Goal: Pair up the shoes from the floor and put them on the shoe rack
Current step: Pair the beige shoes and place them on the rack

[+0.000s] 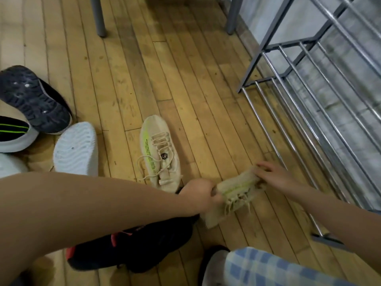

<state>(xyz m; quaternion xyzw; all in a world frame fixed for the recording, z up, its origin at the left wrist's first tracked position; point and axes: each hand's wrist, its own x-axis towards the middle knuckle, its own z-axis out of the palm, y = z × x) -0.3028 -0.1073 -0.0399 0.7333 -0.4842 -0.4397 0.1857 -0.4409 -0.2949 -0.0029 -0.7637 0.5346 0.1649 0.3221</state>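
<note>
A beige sneaker with a neon-yellow stripe (pixel 159 149) lies upright on the wooden floor, toe pointing away. Its blurred match (pixel 235 195) hangs just above the floor to the right, tipped on its side with laces dangling. My left hand (pixel 201 191) is shut on its heel end. My right hand (pixel 274 176) grips its toe end. The grey metal shoe rack (pixel 305 104) stands at the right, its lower bars bare.
A black sneaker with red trim (pixel 134 246) lies under my left forearm. At the left lie a dark shoe sole-up (pixel 35 100), a white sole (pixel 77 150) and a black shoe with green stripes (pixel 14 133). Grey table legs (pixel 99 17) stand at the back.
</note>
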